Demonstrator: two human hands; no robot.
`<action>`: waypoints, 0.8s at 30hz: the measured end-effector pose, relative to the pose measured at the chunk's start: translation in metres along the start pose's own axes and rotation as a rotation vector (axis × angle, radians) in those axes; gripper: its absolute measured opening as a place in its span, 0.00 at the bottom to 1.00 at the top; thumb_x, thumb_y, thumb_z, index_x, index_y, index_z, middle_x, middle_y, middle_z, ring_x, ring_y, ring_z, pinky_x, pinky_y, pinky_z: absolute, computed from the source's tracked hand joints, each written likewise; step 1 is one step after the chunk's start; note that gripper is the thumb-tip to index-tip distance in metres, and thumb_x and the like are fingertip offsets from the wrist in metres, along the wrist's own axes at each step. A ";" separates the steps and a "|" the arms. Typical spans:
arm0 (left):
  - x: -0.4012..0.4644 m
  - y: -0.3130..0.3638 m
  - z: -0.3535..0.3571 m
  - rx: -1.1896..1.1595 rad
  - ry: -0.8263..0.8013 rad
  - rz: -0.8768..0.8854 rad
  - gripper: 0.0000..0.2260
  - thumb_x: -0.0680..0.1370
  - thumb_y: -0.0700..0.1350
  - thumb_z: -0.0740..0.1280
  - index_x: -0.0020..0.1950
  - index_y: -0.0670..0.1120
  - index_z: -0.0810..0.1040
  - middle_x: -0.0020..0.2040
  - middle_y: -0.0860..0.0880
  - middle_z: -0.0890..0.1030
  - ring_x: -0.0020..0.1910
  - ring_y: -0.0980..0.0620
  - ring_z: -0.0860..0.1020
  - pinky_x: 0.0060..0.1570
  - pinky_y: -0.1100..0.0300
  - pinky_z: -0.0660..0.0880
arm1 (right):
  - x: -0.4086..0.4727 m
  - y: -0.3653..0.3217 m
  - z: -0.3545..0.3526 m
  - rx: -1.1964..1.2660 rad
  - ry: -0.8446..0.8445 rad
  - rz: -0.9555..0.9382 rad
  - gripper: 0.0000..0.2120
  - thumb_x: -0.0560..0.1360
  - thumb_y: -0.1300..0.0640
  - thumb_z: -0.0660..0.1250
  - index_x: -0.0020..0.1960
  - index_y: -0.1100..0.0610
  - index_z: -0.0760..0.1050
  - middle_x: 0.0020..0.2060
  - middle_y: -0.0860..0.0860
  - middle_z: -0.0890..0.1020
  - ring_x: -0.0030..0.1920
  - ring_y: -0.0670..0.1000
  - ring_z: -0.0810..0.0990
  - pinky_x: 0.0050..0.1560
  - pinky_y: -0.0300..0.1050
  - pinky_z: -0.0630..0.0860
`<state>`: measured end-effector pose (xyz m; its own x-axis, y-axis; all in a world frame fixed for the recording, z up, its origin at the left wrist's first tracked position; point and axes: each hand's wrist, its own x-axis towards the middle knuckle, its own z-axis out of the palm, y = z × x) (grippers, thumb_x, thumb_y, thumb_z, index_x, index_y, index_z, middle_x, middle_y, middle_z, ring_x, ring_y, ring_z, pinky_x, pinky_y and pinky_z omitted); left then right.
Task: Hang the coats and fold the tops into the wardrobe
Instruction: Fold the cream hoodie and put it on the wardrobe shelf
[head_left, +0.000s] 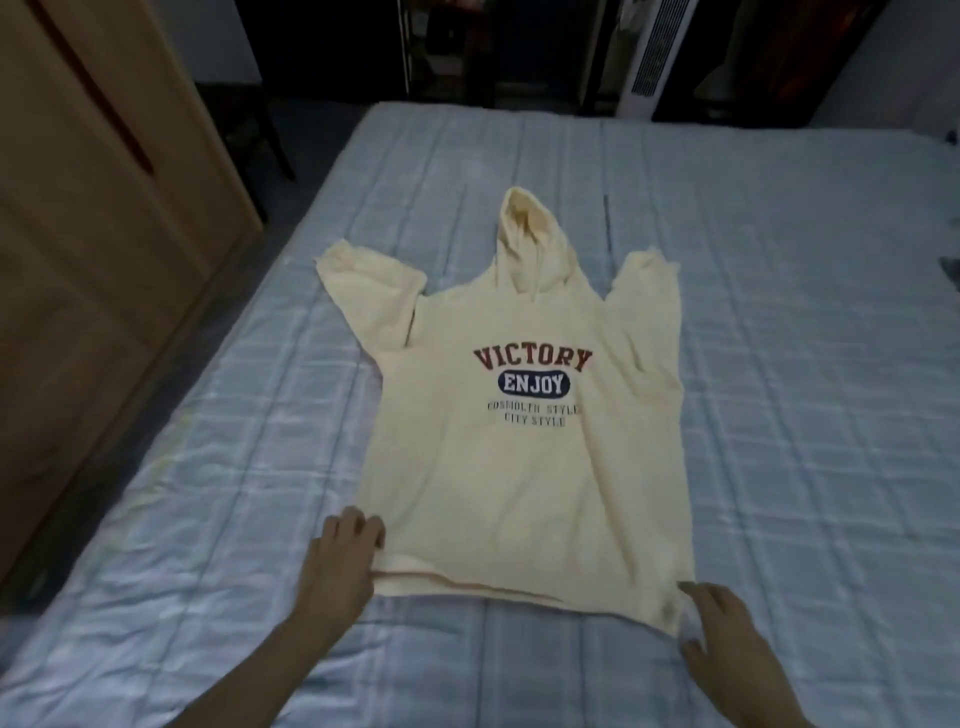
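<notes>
My left hand and right hand each pinch a hem corner of the hoodie, spreading it flat on the bed for folding; fingers curled on cloth.

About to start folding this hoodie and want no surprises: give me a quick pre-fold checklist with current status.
1. Hoodie lies front up on the bed: ok.
2. Body smooth: not ok, creases run down its right side.
3. Sleeves laid out straight: not ok, both are bunched near the shoulders.
4. Left hand grips the hem corner: ok.
5. Right hand pinches the other hem corner: ok.
6. Hood flat above the collar: ok.
</notes>
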<state>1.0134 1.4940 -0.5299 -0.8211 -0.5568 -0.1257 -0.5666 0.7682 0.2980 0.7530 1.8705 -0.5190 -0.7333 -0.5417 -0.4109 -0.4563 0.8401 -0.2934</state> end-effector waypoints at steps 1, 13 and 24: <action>-0.004 -0.005 0.010 -0.072 0.003 -0.037 0.25 0.57 0.30 0.75 0.44 0.51 0.70 0.45 0.50 0.70 0.39 0.49 0.70 0.28 0.57 0.68 | -0.001 -0.001 0.010 -0.007 -0.042 0.006 0.32 0.67 0.57 0.74 0.70 0.54 0.69 0.64 0.55 0.72 0.63 0.58 0.74 0.57 0.50 0.75; -0.040 -0.026 0.071 -0.364 -0.013 -0.183 0.11 0.78 0.42 0.66 0.46 0.55 0.66 0.42 0.54 0.71 0.36 0.57 0.73 0.37 0.57 0.72 | 0.026 -0.016 0.051 -0.262 0.064 0.047 0.16 0.70 0.54 0.72 0.54 0.56 0.71 0.48 0.54 0.70 0.49 0.59 0.73 0.33 0.51 0.75; -0.027 -0.017 0.043 -0.328 -0.006 -0.336 0.13 0.76 0.42 0.68 0.44 0.50 0.62 0.32 0.51 0.74 0.31 0.50 0.74 0.31 0.55 0.67 | 0.029 -0.005 0.020 -0.400 -0.060 0.055 0.10 0.81 0.49 0.51 0.60 0.50 0.65 0.48 0.49 0.69 0.41 0.51 0.77 0.43 0.47 0.77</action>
<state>1.0424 1.5098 -0.5718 -0.5965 -0.7550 -0.2721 -0.7504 0.4044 0.5229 0.7436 1.8499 -0.5469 -0.7369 -0.4865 -0.4694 -0.5859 0.8059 0.0847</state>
